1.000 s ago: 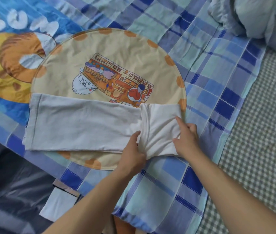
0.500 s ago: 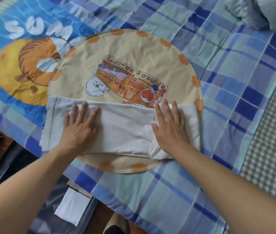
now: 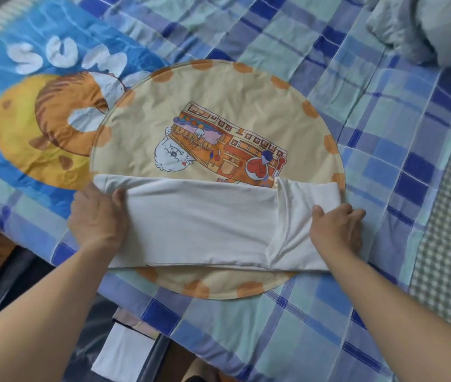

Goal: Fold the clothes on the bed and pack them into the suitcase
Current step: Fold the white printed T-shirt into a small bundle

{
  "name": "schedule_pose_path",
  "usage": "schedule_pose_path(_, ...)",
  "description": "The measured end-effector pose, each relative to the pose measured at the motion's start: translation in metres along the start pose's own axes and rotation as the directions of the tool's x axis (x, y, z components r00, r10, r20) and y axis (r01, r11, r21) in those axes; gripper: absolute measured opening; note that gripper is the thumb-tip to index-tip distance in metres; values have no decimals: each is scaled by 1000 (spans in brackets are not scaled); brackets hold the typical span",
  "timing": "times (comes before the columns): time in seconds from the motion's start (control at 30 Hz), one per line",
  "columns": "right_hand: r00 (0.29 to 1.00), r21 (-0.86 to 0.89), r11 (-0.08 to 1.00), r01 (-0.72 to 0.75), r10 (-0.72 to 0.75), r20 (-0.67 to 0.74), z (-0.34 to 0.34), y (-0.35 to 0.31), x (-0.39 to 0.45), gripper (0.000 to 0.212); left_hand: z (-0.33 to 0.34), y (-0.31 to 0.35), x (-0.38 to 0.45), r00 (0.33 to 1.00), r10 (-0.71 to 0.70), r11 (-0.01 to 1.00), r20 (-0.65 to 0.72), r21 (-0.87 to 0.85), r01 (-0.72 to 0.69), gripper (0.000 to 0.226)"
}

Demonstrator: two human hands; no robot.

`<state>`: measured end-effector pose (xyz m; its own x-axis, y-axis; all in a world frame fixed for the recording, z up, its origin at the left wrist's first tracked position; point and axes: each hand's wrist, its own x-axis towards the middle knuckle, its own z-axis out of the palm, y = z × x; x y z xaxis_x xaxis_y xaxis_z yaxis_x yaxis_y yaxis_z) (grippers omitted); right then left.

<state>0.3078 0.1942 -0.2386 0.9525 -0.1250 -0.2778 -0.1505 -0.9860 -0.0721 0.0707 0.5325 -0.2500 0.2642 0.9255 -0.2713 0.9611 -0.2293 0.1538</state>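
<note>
A white garment (image 3: 205, 221), folded into a long band, is lying across the near part of a round cushion (image 3: 218, 128) on the bed (image 3: 384, 133). The left hand (image 3: 97, 216) is holding the garment's left end; its grip is grasping the cloth, thumb on top and fingers curled around the edge. The right hand (image 3: 337, 232) is holding the right end, where a flap is lying doubled over the band; its grip is likewise grasping the cloth, fingers curled into it. Both ends are overhanging the cushion's rim slightly. A blue printed blanket (image 3: 26, 106) is lying at far left, touching the cushion. A grey bundle (image 3: 425, 26) is sitting at far right. A dark suitcase (image 3: 53, 340), partly visible below the bed's edge, is holding a white folded piece (image 3: 122, 354).
</note>
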Motion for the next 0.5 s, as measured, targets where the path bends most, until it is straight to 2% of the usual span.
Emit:
schedule_pose_path(0.1,999,-69,996,51,-52,-6,-8,1,-15,51,-12,-7,-3,997,35,998,67,-62,-30,43)
schedule_pose_path(0.17,978,-74,976,203,-206,-26,-13,0,-16,42,-24,-16,-4,995,25,996,93,-91,-17,40)
schedule_pose_path(0.27,900,-48,901,432,-434,-43,-21,-26,5,37,-33,-35,1,993,-92,979,75,-175,104,35)
schedule_pose_path(0.33,875,-45,875,482,-484,-35,-17,-55,32,40,-30,-48,6,976,-181,951,117,-232,204,42)
schedule_pose_path(0.4,889,-108,887,449,-455,-46,-10,-83,52,54,-25,-59,9,972,-214,943,100,-240,232,56)
schedule_pose_path(0.43,899,-109,900,423,-432,-76,-7,-94,55,61,-24,-62,10,984,-177,961,13,-212,176,60)
schedule_pose_path(0.5,862,-61,881,469,-471,-184,-2,-112,40,61,-23,-58,5,979,47,990,-198,-121,-72,62)
